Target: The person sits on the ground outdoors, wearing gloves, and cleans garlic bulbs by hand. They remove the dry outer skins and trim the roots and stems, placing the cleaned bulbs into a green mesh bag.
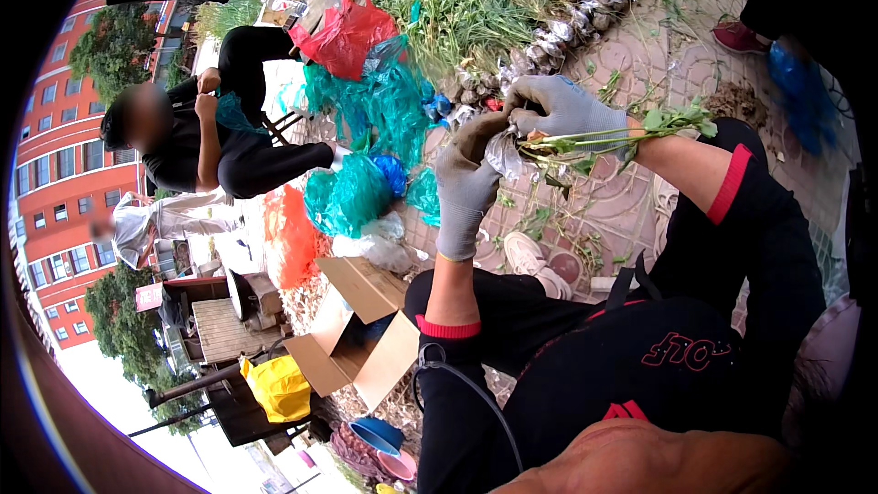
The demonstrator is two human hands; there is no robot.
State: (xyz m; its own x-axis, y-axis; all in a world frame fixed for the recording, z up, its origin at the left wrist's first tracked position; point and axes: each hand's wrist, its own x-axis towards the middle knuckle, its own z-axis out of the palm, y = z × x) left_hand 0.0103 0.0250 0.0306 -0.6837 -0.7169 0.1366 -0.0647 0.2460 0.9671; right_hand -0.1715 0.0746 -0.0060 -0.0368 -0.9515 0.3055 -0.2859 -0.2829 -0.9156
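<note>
My left hand [466,178], in a soiled grey work glove, is closed around a clear plastic bag [504,155] at the base of a leafy seedling. My right hand [562,112], gloved the same way, has its fingers pinched together right beside it, touching the bag's upper part. What lies between those right fingertips is hidden. From the bag, the seedling's thin green stems [594,139] run rightward across my right wrist and end in small leaves. Whether roots or soil fill the bag cannot be made out.
Beyond my hands, a row of bagged plants [549,41] lies on the paving with long greens. Teal plastic bags [352,192] and a red bag [343,37] are piled left. Below stands an open cardboard box [366,334]. A seated person [229,119] in black works at far left.
</note>
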